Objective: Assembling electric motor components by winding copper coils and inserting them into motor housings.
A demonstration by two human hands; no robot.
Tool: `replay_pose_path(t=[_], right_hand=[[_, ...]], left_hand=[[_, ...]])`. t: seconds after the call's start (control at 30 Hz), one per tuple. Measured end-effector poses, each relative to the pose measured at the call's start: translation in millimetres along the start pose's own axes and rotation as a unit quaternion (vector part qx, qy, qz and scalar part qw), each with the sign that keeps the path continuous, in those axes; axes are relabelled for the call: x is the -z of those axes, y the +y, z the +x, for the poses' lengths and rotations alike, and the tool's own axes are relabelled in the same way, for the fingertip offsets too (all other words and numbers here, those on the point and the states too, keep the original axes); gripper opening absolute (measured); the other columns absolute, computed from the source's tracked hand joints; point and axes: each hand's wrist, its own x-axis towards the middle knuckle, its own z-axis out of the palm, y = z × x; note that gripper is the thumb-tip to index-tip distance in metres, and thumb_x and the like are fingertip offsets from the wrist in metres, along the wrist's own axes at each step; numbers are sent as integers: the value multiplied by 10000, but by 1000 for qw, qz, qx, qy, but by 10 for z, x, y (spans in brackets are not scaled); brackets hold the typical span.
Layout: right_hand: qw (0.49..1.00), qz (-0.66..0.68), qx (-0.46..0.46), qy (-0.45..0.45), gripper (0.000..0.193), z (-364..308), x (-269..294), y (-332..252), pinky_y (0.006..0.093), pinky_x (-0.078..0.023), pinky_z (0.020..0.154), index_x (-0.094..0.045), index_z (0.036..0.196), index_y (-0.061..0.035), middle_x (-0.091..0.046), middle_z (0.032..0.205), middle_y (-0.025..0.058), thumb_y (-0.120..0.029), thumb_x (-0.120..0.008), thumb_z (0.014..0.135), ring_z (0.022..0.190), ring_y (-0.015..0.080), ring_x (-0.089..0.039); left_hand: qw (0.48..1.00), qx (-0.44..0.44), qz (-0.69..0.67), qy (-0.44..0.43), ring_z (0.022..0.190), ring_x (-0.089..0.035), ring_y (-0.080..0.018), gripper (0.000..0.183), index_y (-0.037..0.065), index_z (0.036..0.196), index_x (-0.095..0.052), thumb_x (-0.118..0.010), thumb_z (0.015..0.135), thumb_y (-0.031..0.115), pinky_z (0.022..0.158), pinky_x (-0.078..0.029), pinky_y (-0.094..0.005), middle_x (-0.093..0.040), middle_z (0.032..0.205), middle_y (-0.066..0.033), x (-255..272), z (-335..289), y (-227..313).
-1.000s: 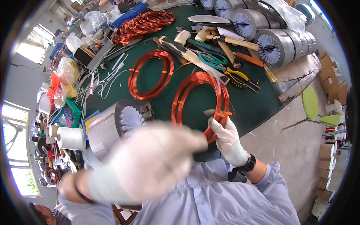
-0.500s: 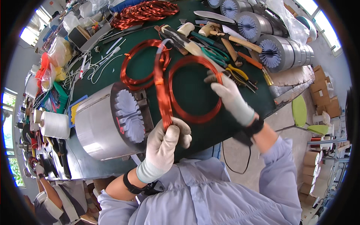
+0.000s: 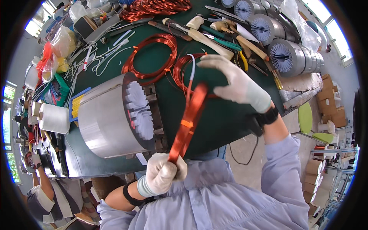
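Observation:
In my gloved left hand (image 3: 163, 174) is the lower end of a copper wire coil (image 3: 186, 124), wrapped with orange tape and tilted up to the right. The coil's upper end is blurred. A wire lead with a white sleeve (image 3: 192, 69) rises near that end. My gloved right hand (image 3: 241, 84) is open beside the coil's top, fingers apart and holding nothing. Beyond it a round copper coil (image 3: 178, 73) lies on the table, partly hidden. Another round coil (image 3: 134, 61) lies to its left. Left of my hands rests a steel stator core (image 3: 103, 119) with white slot liners.
Mallets (image 3: 209, 42), pliers (image 3: 243, 61) and other hand tools lie at the back right. Several more stator cores (image 3: 297, 57) stand beyond them. A copper coil pile (image 3: 153, 8) is at the back, with loose white sleeving (image 3: 101, 57) on the left. Another person's hand (image 3: 36, 160) works at far left.
My right hand has let go of a round coil, which now lies farther back on the table. The coil in my left hand has come lower and tilted to the right.

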Motion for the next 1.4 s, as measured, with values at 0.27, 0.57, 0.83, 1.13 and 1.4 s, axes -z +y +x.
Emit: replay_pose_path(t=[0.27, 0.57, 0.83, 1.13, 1.4], right_hand=[[879, 286, -379, -44, 494, -545, 527, -330, 233, -397, 549, -620, 742, -17, -527, 634, -9, -454, -589, 969, 573, 70, -488], [995, -92, -31, -11, 173, -913, 249, 16, 358, -361, 456, -605, 721, 14, -447, 506, 87, -29, -642, 885, 455, 224, -477], [930, 43, -366, 6, 83, -600, 251, -28, 335, -458, 522, -646, 887, 11, -573, 640, 104, -46, -669, 832, 546, 261, -570], [983, -96, 96, -126, 401, -883, -347, -447, 475, -419, 1081, -672, 1165, -93, -675, 993, 70, -126, -739, 771, 1010, 232, -656], [992, -49, 89, -70, 187, -763, -434, -715, 399, -491, 715, -620, 902, -54, -566, 732, 79, -104, -714, 748, 686, 286, -592]], left_hand=[[990, 67, 120, -28, 623, -503, -74, 496, -29, 951, -593, -532, 1029, 457, 590, -429, -247, -593, 742, -38, -53, 421, 125], [855, 1, 517, -41, 573, -544, -263, 254, 19, 985, -579, -524, 1035, 262, 580, -457, -336, -529, 685, -127, -106, 632, 61], [953, 159, 257, -22, 548, -492, -141, 363, 11, 945, -583, -555, 1030, 362, 590, -451, -298, -469, 616, -33, 17, 576, 32], [983, 104, -132, 77, 455, -269, -36, 464, 34, 859, -505, -403, 1085, 427, 438, -191, -228, -384, 598, 40, -233, 582, 478], [965, 130, -192, 125, 365, -171, -59, 436, 143, 785, -372, -332, 1099, 443, 387, -176, -259, -204, 492, 105, -329, 764, 432]])
